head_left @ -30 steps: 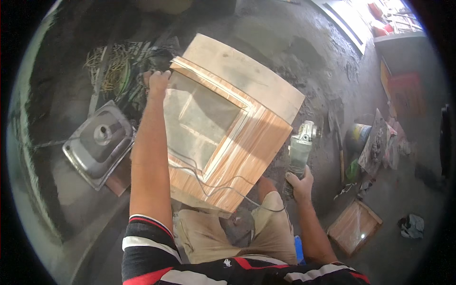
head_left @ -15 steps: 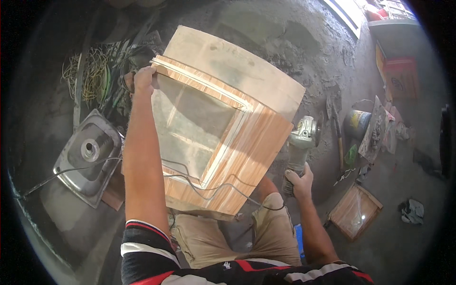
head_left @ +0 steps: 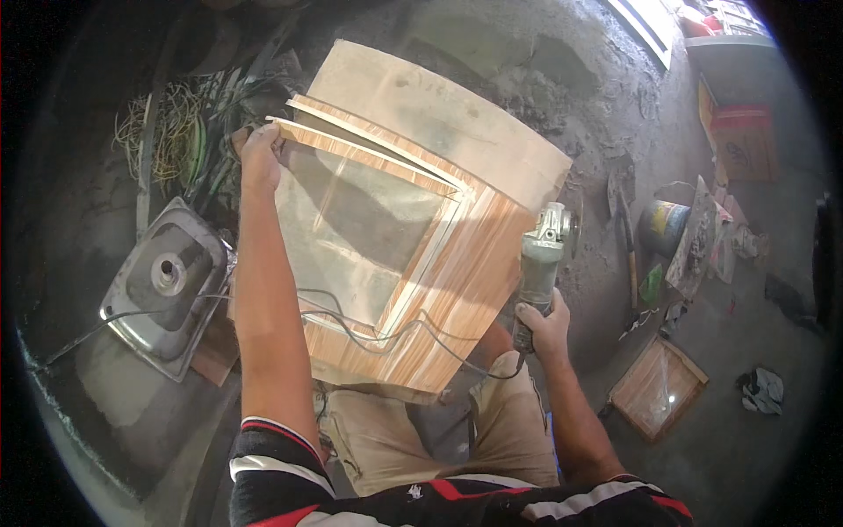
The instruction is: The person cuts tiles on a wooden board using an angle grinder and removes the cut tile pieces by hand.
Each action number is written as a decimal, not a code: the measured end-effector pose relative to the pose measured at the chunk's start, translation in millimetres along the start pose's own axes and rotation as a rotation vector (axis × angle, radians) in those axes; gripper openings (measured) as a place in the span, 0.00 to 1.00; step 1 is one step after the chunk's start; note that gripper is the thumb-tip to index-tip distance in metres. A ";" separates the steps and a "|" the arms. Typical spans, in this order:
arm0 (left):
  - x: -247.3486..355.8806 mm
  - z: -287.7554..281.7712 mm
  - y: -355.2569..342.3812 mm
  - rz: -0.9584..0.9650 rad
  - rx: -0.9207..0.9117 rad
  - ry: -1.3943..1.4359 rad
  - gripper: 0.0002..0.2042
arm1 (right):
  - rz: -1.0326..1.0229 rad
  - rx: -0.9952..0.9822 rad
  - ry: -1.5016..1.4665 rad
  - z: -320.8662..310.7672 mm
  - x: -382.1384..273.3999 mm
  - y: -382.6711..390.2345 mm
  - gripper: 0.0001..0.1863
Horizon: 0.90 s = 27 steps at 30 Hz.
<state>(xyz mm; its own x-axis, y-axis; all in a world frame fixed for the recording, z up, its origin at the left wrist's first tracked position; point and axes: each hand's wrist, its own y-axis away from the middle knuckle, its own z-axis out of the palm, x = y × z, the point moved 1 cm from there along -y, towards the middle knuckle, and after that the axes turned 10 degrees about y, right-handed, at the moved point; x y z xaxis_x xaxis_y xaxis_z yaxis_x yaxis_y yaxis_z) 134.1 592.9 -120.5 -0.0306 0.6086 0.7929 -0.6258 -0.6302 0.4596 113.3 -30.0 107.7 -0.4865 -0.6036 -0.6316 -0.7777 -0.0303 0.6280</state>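
Observation:
A wood-grain panel point(head_left: 492, 255) with a large rectangular opening lies tilted before me, on a bigger pale board point(head_left: 439, 101). My left hand point(head_left: 261, 158) is closed on the far left end of a narrow wood-grain strip point(head_left: 356, 154) with a pale cut edge. A wedge-shaped gap parts this strip from the panel's far edge, widest near my hand and narrowing toward the right corner. My right hand point(head_left: 546, 325) is wrapped round the lower body of an angle grinder point(head_left: 542, 250), its head pointing away from me beside the panel's right edge. The disc shows edge-on.
The grinder's grey cord point(head_left: 500, 376) runs across the panel and over a steel sink point(head_left: 132, 338) at left. Tangled yellow wires point(head_left: 162, 145) lie beyond the sink. At right are a trowel-like tool point(head_left: 625, 228), a bucket point(head_left: 660, 227) and a small wooden piece point(head_left: 657, 386).
My left hand has drawn the strip's left end toward me, opening a gap along the panel's far edge. The grinder has shifted slightly left, closer to the panel.

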 end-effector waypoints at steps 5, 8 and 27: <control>25.6 35.6 91.1 0.066 0.094 0.033 0.09 | 0.040 0.024 -0.011 -11.2 0.0 3.0 0.26; 57.1 43.7 135.0 0.201 0.254 0.002 0.10 | 0.028 0.007 -0.060 -5.9 -7.4 6.9 0.25; 219.1 -43.5 151.6 0.896 0.932 -0.397 0.17 | -0.043 -0.120 -0.091 24.4 -30.6 22.7 0.24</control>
<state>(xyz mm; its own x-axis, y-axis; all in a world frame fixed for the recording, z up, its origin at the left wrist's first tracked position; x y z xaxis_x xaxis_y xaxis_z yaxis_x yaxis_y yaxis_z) -1.4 651.7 105.5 0.1786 -0.2604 0.9488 0.2520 -0.9201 -0.2999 100.8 7.3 130.2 -0.4918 -0.5255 -0.6942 -0.7482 -0.1527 0.6456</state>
